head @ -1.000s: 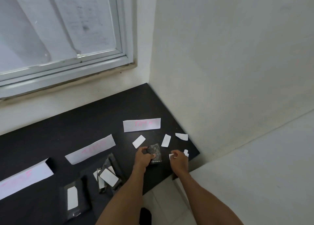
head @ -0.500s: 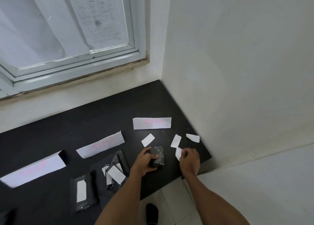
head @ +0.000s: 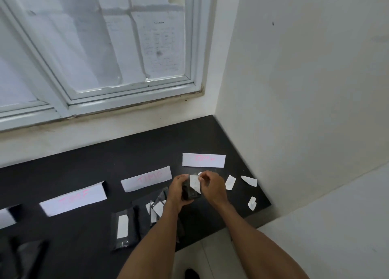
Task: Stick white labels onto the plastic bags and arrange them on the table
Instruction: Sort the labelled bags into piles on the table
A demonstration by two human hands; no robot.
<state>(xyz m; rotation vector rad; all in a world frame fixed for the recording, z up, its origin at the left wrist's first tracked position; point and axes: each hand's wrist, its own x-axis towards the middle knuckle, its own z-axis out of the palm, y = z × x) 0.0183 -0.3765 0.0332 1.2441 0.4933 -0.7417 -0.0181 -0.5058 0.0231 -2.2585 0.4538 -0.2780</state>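
A small, glossy dark plastic bag (head: pixel 188 194), contents indiscernible, is gripped in the left hand (head: pixel 177 191) over the black tabletop (head: pixel 84 162). A rectangular white label (head: pixel 194 185) is pinched against it by the right hand (head: pixel 212 187).

Left hand (head: pixel 179 191) grips plastic bag (head: pixel 189 192); right hand (head: pixel 212 187) pinches white label (head: pixel 194 184)

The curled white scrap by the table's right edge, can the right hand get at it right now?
Probably, but not freely: the right hand pinches a label on the bag. Only tabletop lies between it and the curled scrap.
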